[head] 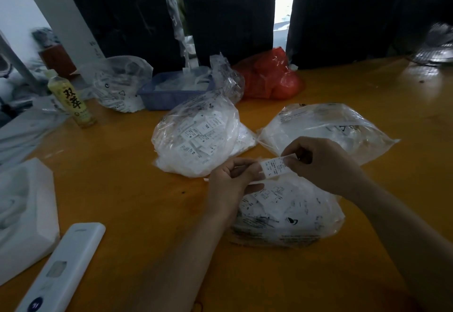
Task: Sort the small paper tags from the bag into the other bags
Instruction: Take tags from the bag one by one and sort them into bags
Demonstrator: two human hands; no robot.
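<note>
Two bare forearms come in from the bottom edge over an orange table. Left hand has fingers curled, pinching the left end of a small white paper tag; right hand pinches the tag's right end between thumb and fingers. Tag is held in the air, printed side up, just above a clear plastic bag full of white tags that lies right under both hands.

Second clear bag, bulging with tags, sits behind the left hand, near it but apart. Third clear bag, flatter, lies behind the right hand; the hand overlaps its near edge in view, contact unclear.

Farther back: blue plastic basket with white stuff in it, another clear bag to its left, red plastic bag to its right against dark panels. Drink bottle with a yellow label stands upright at left. White remote control lies at bottom left, next to a white foam tray at the left edge. Fan at far right, blurred.
</note>
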